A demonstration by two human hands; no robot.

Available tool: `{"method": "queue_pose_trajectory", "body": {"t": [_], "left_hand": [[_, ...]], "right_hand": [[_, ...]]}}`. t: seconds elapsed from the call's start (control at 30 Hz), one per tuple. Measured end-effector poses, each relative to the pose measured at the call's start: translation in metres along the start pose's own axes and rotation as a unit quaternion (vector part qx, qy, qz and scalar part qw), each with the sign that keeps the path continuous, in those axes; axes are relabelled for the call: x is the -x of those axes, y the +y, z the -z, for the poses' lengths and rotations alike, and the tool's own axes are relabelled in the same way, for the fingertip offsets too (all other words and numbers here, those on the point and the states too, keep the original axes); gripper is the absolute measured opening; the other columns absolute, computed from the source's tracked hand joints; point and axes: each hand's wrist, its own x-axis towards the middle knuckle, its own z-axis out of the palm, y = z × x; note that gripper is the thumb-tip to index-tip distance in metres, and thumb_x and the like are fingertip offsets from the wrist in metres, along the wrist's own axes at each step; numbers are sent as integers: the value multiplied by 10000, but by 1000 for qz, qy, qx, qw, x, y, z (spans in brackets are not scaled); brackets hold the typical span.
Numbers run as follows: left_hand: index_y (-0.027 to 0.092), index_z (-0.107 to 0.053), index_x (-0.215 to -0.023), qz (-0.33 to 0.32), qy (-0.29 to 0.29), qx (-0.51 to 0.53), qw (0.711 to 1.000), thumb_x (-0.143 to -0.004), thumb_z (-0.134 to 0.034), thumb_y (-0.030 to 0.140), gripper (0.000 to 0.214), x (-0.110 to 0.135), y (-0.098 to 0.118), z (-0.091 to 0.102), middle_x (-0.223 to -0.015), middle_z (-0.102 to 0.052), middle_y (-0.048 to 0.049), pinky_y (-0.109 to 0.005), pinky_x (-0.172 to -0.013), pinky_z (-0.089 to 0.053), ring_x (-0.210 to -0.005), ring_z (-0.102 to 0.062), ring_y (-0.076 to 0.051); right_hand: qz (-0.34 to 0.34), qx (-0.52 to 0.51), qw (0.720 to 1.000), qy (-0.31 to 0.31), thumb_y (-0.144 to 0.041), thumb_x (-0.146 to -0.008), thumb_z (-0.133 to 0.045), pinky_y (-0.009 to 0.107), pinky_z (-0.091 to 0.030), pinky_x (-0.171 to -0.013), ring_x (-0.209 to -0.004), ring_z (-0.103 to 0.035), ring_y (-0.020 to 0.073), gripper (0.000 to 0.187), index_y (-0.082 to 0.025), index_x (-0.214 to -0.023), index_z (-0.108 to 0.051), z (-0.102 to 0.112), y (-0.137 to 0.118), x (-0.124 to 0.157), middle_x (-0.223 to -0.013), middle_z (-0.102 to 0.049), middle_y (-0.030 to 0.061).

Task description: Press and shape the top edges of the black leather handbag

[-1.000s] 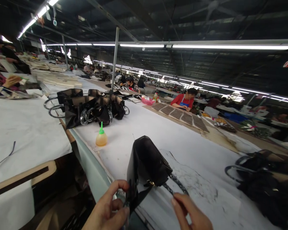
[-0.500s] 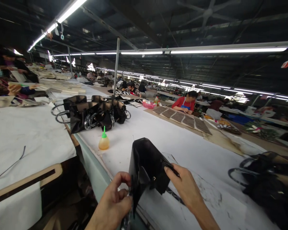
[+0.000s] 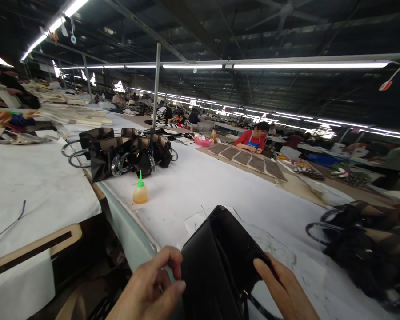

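A black handbag [image 3: 206, 271] stands tilted on the white-covered table at the bottom middle, its top gaping toward me. My right hand [image 3: 283, 284] grips the bag's right rim, thumb inside and fingers outside. Beside the bag's left side is my left hand [image 3: 150, 284], fingers loosely curled with a gap between thumb and forefinger. Whether its fingertips touch the bag is hard to see. A dark handle [image 3: 262, 306] hangs low by my right hand. Farther off stands a small bottle [image 3: 140, 194] of amber liquid with a green nozzle.
Several similar black bags [image 3: 108, 155] stand at the back left, and more dark bags [image 3: 363, 253] lie at the right. A gap separates the white table [image 3: 186, 178] from the left one [image 3: 40, 186]. A co-worker in red [image 3: 253, 140] sits beyond striped brown panels [image 3: 246, 158].
The bag has come lower and nearer, turning so its smooth outer side shows more. My left hand has loosened from its edge; my right hand still holds the rim, now lower.
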Motion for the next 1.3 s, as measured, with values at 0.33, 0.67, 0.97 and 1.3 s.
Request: {"method": "queue_pose_trajectory", "body": {"t": [0.33, 0.67, 0.97, 1.3], "left_hand": [[198, -544, -1018, -229, 85, -399, 884, -694, -588, 210, 328, -95, 79, -7, -1143, -512, -60, -339, -856, -404, -1023, -472, -239], [185, -546, -1136, -78, -150, -387, 906, -507, -704, 245, 651, -173, 75, 0, -985, -627, -44, -270, -678, -457, -875, -577, -238], [162, -674, -882, -28, -299, -134, 944, -515, -532, 83, 400, -190, 53, 31, -617, -629, 36, -214, -543, -453, -565, -558, -133], [166, -685, -932, -56, -335, -104, 935, -650, -662, 311, 318, -188, 55, 23, -868, -684, -6, -221, -723, -468, -799, -602, -172]], "right_hand": [[-3, -15, 1000, -5, -551, -833, -421, 284, -433, -706, -773, -592, 245, 388, -206, -751, -577, -9, -5, -2, -730, -655, 30], [6, 4, 1000, -20, -503, -813, -460, 273, -428, -716, -747, -586, 232, 330, -208, -731, -582, -8, -11, -13, -710, -651, 25], [31, -34, 995, -87, -459, -808, -504, 276, -431, -676, -800, -576, 255, 300, -186, -720, -592, 21, 19, -48, -775, -646, 18], [-15, -15, 1000, -14, -365, -790, -540, 282, -412, -684, -780, -557, 210, 214, -197, -915, -581, 23, 9, -31, -818, -618, 4]]}}
